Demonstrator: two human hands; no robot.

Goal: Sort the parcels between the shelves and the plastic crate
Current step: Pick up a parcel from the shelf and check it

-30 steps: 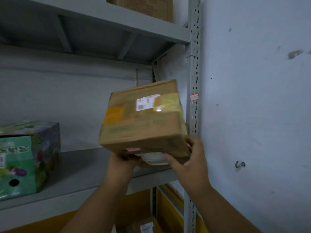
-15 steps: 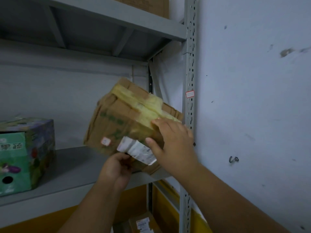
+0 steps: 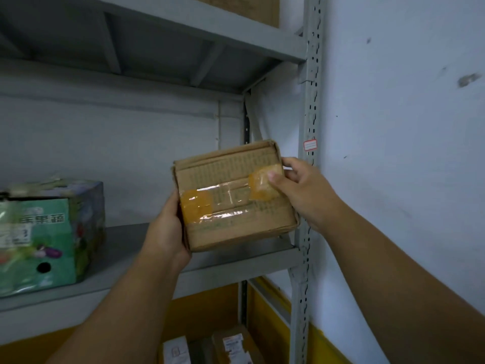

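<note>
A worn brown cardboard parcel (image 3: pixel 233 195) with clear and orange tape across its face is held up at the right end of the grey metal shelf (image 3: pixel 126 248). My left hand (image 3: pixel 168 229) grips its lower left edge, fingers hidden behind it. My right hand (image 3: pixel 301 187) holds its upper right corner, thumb on the orange tape and fingers curled round the side. The parcel's lower edge is at the shelf's front; whether it rests on the shelf I cannot tell.
A green printed fruit box (image 3: pixel 49 237) stands at the shelf's left end. The perforated grey upright (image 3: pixel 311 106) and a pale wall (image 3: pixel 399 153) lie just right of the parcel. Another shelf board (image 3: pixel 183 30) runs overhead. Below, several small parcels (image 3: pixel 233 345) lie on a lower level.
The parcel has been turned over in both hands, so its taped face now looks at me instead of its labelled side. It has also moved slightly toward the shelf's right end.
</note>
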